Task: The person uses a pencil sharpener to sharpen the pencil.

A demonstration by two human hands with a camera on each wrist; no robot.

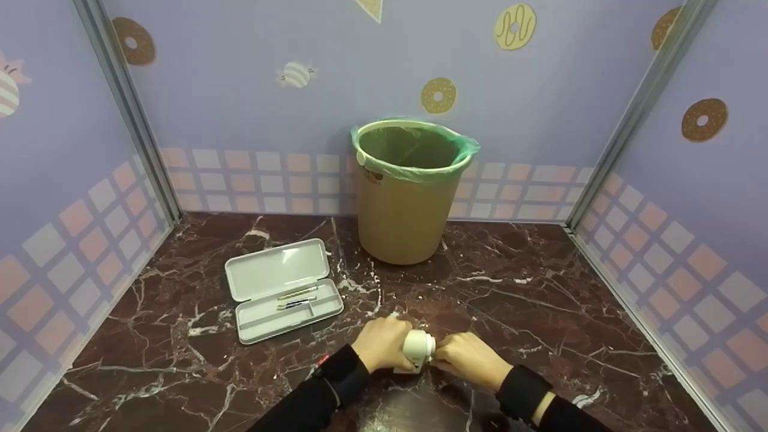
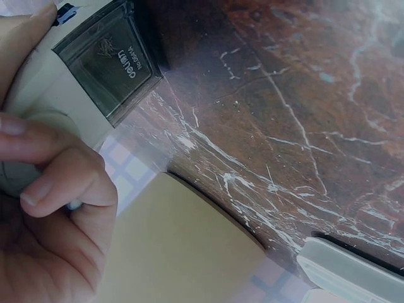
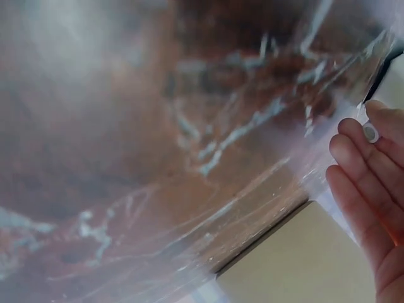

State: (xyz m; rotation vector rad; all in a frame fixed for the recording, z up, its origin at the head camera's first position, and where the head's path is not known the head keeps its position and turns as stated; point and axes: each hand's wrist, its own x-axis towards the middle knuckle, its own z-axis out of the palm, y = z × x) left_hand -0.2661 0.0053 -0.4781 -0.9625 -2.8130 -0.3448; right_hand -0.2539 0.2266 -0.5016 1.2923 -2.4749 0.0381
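Note:
My left hand (image 1: 382, 343) grips a cream pencil sharpener (image 1: 415, 346) low over the front middle of the table. Its smoky see-through shavings drawer (image 2: 110, 60) bears the word "deli", with a few scraps showing inside. On the sharpener's right side, my right hand (image 1: 471, 360) has its fingers right at a pale round part. In the right wrist view, thumb and forefinger pinch a small white-rimmed round piece (image 3: 370, 132), while the other fingers are loosely bent. Most of the sharpener's near side is hidden by the left fingers.
An open white pencil case (image 1: 288, 291) lies at the left, with a few slender pencil-like sticks (image 1: 297, 297) in it. Behind stands a tan bin (image 1: 408, 210) lined with a green bag (image 1: 468, 147). Patterned wall panels enclose the dark marbled table (image 1: 510, 288).

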